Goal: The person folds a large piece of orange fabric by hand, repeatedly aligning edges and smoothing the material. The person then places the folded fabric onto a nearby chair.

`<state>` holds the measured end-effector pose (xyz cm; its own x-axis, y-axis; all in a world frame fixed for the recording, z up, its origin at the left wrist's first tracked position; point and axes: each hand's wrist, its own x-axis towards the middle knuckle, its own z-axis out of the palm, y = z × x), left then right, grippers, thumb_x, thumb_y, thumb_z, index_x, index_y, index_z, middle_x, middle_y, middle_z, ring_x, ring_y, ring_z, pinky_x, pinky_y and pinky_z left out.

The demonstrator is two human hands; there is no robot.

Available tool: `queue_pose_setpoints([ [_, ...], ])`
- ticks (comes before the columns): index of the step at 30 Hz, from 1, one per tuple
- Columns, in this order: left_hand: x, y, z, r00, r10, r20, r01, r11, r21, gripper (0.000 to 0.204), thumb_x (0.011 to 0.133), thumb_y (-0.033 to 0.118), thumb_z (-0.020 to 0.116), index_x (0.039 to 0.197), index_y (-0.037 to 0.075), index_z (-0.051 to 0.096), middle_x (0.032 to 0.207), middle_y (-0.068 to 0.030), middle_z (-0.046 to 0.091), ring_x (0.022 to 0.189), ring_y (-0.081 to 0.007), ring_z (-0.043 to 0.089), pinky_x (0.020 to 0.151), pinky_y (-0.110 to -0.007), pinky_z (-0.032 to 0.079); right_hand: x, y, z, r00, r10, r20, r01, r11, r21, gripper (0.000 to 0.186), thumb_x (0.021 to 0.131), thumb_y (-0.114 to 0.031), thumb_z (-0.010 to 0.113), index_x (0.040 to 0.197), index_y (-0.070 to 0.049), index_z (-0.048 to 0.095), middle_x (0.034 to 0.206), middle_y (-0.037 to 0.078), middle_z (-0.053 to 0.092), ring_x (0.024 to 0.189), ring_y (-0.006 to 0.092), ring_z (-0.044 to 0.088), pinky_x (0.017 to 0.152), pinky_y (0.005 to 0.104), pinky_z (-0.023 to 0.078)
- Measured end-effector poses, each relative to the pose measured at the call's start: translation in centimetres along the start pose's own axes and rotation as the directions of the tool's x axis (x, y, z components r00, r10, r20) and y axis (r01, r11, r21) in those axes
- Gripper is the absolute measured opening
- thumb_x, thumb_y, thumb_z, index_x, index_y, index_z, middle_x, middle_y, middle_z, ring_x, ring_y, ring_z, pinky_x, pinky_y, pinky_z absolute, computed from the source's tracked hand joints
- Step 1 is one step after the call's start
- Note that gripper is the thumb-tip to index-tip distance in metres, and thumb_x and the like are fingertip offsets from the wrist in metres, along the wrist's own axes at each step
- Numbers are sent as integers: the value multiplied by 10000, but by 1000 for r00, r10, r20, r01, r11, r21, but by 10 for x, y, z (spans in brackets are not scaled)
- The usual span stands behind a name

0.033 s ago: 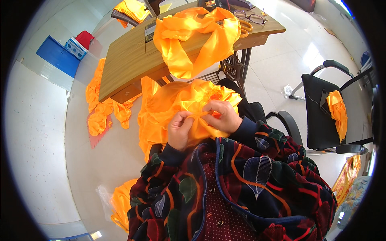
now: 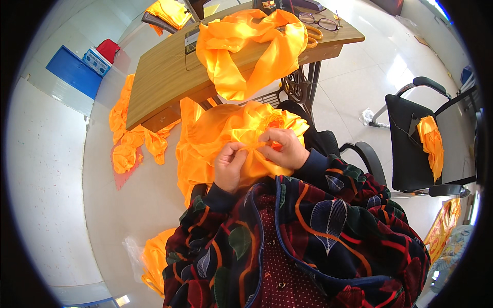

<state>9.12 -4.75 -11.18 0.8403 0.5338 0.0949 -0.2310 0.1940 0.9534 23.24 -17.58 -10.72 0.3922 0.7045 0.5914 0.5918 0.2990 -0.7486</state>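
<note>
A mass of shiny orange satin fabric is bunched in front of me over my lap, with a gathered, ruffled knot near its top right. My left hand pinches a puckered part of it between thumb and fingertips. My right hand grips the same fabric just to the right, thumb and index finger close together; anything small between those fingertips is too fine to make out. Another loose loop of orange satin lies on the wooden table beyond my hands and hangs over its near edge.
Orange scissors, glasses and a phone lie on the table, above a metal treadle stand. Black chairs stand at right, one draped with orange cloth. More orange fabric lies on the floor at left near a blue board.
</note>
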Motion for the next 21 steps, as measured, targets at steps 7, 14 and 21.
queue_pose_setpoints([
  [7,-1,-2,-3,999,-48,12,47,997,66,78,955,75,524,953,29,588,899,24,587,804,-37,521,758,-184,432,0,5,3,990,139,-9,-138,988,73,176,788,-114,693,903,-2,620,730,98,604,627,163,568,590,281,468],
  [14,-1,-2,-1,997,-70,-13,71,994,88,160,979,141,506,879,49,589,785,83,523,694,0,439,642,-158,368,-2,9,3,943,315,113,-333,910,246,123,908,-111,571,893,11,579,749,4,562,702,64,513,637,225,448],
  [21,-1,-3,0,994,-89,-62,95,990,106,192,984,170,498,844,64,576,733,119,442,646,18,344,572,-153,288,-4,15,5,927,345,150,-375,880,293,122,939,-112,537,909,1,571,768,-34,529,703,37,474,629,199,425],
])
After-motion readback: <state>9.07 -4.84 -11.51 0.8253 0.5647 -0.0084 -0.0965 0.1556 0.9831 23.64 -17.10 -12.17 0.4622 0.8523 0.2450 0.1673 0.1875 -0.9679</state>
